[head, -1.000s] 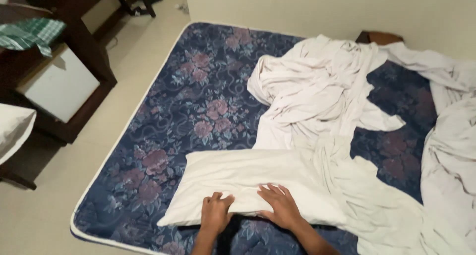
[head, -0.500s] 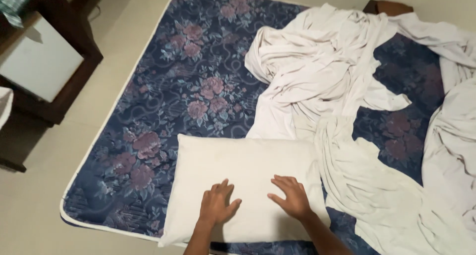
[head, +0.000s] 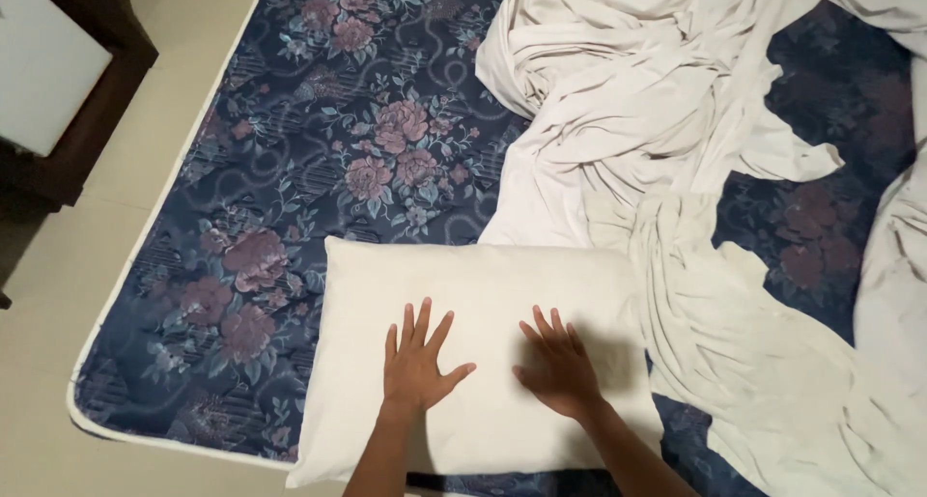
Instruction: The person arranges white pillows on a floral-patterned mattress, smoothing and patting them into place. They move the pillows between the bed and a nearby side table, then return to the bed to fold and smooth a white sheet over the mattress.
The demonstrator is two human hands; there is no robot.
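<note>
A white pillow [head: 367,294] lies flat at the near edge of a dark blue mattress [head: 319,149] printed with purple flowers. My left hand [head: 417,362] rests palm down on the pillow's middle, fingers spread. My right hand [head: 555,367] presses flat on the pillow just to the right of it, fingers apart. Neither hand holds anything.
A crumpled white sheet [head: 637,111] spreads over the mattress's right half, and its lower folds [head: 763,352] touch the pillow's right edge. A dark wooden cabinet with a white front [head: 58,62] stands on the beige tiled floor [head: 58,284] at the left.
The view has dipped and closed in on the pillow. Both hands have slid up from the pillow's near edge onto its middle, fingers now spread flat.
</note>
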